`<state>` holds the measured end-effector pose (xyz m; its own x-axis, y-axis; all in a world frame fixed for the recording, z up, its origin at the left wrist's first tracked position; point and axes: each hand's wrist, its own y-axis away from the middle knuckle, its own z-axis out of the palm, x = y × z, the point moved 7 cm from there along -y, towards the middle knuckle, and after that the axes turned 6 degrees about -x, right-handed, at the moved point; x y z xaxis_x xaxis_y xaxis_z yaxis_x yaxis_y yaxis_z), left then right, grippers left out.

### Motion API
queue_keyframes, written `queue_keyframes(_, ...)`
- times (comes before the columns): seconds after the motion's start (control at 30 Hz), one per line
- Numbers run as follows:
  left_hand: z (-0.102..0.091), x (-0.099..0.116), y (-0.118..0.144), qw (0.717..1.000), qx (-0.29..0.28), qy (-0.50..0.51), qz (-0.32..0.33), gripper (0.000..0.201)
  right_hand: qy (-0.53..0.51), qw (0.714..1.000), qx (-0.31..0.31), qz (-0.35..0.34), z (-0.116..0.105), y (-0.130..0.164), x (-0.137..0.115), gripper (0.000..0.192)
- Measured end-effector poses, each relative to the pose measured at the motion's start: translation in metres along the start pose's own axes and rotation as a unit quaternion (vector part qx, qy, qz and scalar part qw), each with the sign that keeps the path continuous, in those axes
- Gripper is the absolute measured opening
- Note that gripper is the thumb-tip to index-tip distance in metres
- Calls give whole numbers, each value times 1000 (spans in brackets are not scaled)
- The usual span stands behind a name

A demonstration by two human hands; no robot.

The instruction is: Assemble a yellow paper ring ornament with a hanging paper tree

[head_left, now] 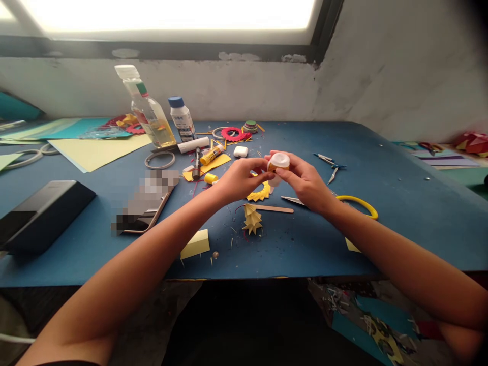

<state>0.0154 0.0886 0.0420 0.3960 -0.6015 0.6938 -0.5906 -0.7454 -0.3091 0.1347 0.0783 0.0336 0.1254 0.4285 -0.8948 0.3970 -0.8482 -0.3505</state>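
Both hands meet over the middle of the table around a small white bottle [280, 161] with an orange label. Its rounded white end faces up, and a pale narrower part shows below. My right hand [305, 180] is closed around its right side. The fingers of my left hand [244, 178] pinch it from the left. Just beneath lies a yellow pleated paper ring [260, 192], partly hidden by the hands. Nearer to me sit a pale yellow folded paper piece [252, 219] and a flat wooden stick [278, 209]. Yellow-handled scissors [362, 203] lie partly under my right forearm.
Left of my hands are a glue stick [211, 155], a black marker [196, 163], a phone [152, 203] and a dark box-like device [46, 216]. A tall clear bottle [152, 119] and a blue-capped bottle [182, 119] stand behind. A compass [330, 161] lies at right.
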Motion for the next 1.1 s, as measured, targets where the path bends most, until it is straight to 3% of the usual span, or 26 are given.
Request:
queue_keyframes(0.13, -3, -4, -2, 1000, -28, 10, -5, 21, -60, 990, -124, 8, 4, 0, 0, 42)
queue_keyframes(0.33, -8, -11, -4, 999, -17, -25, -24, 23, -86, 980, -180, 12, 9, -1, 5, 45)
queue_keyframes(0.5, -18, -8, 0, 995, 94, 31, -4, 23, -28, 993, -112, -35, 8, -2, 0, 43)
queue_keyframes(0.8, -15, 6, 2, 996, 85, 6, 22, 19, 26, 998, -20, -56, 6, 4, -17, 36)
queue_keyframes(1.1, -12, 10, 1, 997, 72, 11, 27, 21, 26, 997, 46, -47, 5, 6, -16, 36)
